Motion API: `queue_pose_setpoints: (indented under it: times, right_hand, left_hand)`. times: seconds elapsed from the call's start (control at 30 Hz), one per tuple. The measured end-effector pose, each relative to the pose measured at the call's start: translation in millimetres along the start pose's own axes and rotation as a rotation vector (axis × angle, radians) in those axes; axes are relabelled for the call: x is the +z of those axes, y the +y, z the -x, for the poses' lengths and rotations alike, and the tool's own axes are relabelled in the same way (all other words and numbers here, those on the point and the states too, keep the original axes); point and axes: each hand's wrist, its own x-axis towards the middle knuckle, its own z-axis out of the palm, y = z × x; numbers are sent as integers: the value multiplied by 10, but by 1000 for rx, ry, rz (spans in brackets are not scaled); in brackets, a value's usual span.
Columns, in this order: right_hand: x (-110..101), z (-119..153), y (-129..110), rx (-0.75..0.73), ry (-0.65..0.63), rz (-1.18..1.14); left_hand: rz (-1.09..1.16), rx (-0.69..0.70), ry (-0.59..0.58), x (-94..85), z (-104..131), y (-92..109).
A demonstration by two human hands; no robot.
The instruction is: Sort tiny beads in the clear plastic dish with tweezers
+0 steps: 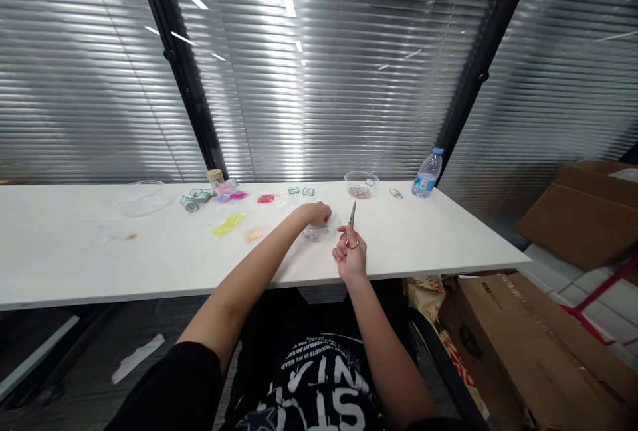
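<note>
white flat-topped table [164,258], bearing, left to right: one clear round plastic dish [149,207]; one cluster of clear rolled packets with green markings [192,200]; one small jar with a tan lid [214,177]; purple-and-pink plastic packets [232,193], just beside the jar; one flat yellow packet [228,224]; one flat peach-coloured packet [253,234]; one small red packet [266,198]. next, the person's left hand [318,214], fingers curled down into a clear round bowl holding small blue pieces [313,234]; whether they grip anything cannot be told. just right, the right hand [350,255], fingers closed around metal scissors with copper-coloured loops [353,212], blades pointing away from the person. beyond, one clear round bowl of reddish pieces [351,184]; at far right, one upright clear plastic bottle with blue cap and label [427,175].
</note>
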Motion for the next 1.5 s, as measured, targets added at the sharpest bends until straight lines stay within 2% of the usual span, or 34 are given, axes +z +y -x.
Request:
queue_pose_setpoints:
  times: [0.13, 0.23, 0.37, 0.5, 0.63, 0.8, 1.03, 1.27, 1.5]
  right_hand:
    - [-1, 0, 3, 3, -1, 5]
    - [4, 1, 11, 27, -30, 40]
    - [13, -1, 42, 110, -118, 170]
    - [15, 1, 81, 132, -213, 292]
    - [-11, 19, 113, 115, -328, 386]
    - [-47, 73, 104, 70, -340, 467]
    - [-88, 83, 85, -22, -304, 467]
    - [-66, 52, 70, 91, -274, 380]
    - [-18, 57, 53, 150, -186, 355]
  left_hand:
    - [15, -6, 33, -14, 44, -8]
    - [88, 44, 133, -43, 142, -100]
    - [268, 156, 298, -67, 323, -314]
    - [514, 240, 381, -20, 440, -477]
    - [902, 354, 436, 24, 499, -480]
    - [1029, 363, 506, 8, 563, -450]
    - [1136, 323, 481, 25, 567, -532]
    - [1128, 306, 506, 33, 544, -511]
    - [1138, 319, 463, 59, 534, -501]
